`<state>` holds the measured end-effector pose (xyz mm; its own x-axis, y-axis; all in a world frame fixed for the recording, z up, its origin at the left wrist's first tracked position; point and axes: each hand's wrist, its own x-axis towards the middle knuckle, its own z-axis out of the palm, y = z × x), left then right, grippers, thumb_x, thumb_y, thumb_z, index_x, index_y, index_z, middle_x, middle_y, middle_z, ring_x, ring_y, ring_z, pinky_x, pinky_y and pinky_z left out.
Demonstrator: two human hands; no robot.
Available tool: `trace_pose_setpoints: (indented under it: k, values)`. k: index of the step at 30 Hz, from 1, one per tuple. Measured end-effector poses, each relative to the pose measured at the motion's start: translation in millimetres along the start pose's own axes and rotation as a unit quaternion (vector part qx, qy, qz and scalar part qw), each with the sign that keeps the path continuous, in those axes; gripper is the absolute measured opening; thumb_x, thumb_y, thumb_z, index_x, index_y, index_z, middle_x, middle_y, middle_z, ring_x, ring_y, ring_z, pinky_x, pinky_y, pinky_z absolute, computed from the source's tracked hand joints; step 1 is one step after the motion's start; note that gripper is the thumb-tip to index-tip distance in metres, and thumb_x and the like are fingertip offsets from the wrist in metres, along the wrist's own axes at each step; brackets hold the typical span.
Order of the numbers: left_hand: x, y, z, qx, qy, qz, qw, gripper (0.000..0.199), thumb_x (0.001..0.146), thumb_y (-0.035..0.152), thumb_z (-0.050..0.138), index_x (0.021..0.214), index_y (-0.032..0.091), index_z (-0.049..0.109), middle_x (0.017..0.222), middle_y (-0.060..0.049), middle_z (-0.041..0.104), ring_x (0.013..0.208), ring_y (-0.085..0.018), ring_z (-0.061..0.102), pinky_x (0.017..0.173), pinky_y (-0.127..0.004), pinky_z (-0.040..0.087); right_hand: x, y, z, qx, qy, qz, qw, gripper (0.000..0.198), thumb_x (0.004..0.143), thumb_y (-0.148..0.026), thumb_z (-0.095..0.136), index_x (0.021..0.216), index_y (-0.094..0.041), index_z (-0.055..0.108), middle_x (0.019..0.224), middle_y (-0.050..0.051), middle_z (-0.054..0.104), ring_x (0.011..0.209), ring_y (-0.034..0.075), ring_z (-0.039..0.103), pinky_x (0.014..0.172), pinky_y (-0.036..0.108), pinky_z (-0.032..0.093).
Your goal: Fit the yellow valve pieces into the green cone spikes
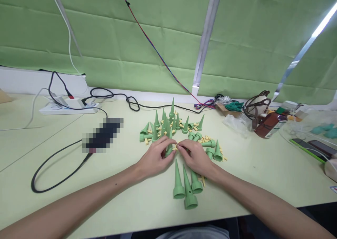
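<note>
My left hand point(159, 154) is closed around a green plastic watering spike point(170, 146), its tapered tip pointing up. Facing it, my right hand point(197, 156) pinches a small yellow valve point(176, 147) at the spike's side; whether the valve sits in the spike's hole I cannot tell. Three loose green spikes point(178, 182) lie below my hands, near the table's front edge. Beyond the hands is a cluster of green spikes point(156, 119), several standing upright, with yellow valves among them. More yellow valves point(206, 139) are heaped beside spikes to the right of my right hand.
On the left lie a blurred dark device point(102, 136) with a looped black cable point(35, 182) and a white power strip point(70, 107). At the right are a brown bottle point(270, 124), plastic bags point(238, 124) and a green-edged phone point(306, 150). A green curtain point(163, 31) hangs behind the table point(126, 200).
</note>
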<state>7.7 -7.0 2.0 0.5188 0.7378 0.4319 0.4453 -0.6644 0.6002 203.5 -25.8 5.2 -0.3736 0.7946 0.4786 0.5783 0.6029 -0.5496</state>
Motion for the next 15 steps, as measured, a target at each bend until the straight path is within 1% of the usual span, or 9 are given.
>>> trace_pose_setpoints:
  k: [5,10,15]
  values:
    - [-0.5,-0.4,0.2,-0.005,0.006,0.026,1.0,0.023,0.095,0.027,0.054,0.115,0.02,0.063,0.088,-0.001,0.053,0.059,-0.008,0.046,0.053,-0.023,0.039,0.3,-1.1,-0.7,0.009,-0.005,0.005,1.0,0.022,0.101,-0.017,0.046,0.085,-0.018,0.062,0.079,0.003,0.066,0.07,0.016,0.058,0.065,0.028,0.04]
    - [-0.9,-1.3,0.6,-0.009,0.008,0.033,0.999,0.024,0.095,0.026,0.054,0.117,0.02,0.061,0.087,-0.001,0.051,0.061,-0.009,0.046,0.054,-0.023,0.039,0.1,-3.1,-1.7,0.029,-0.002,0.017,0.999,0.027,0.103,-0.021,0.044,0.081,-0.019,0.06,0.069,-0.001,0.059,0.061,0.013,0.052,0.061,0.026,0.038]
    - [-1.6,-0.7,0.2,-0.013,0.013,0.042,0.999,0.023,0.095,0.025,0.055,0.116,0.02,0.061,0.086,-0.001,0.05,0.061,-0.009,0.046,0.054,-0.023,0.039,-0.9,-2.2,-1.1,0.055,0.007,0.044,0.998,0.024,0.103,-0.027,0.045,0.085,-0.02,0.06,0.064,-0.003,0.057,0.056,0.012,0.051,0.057,0.025,0.037]
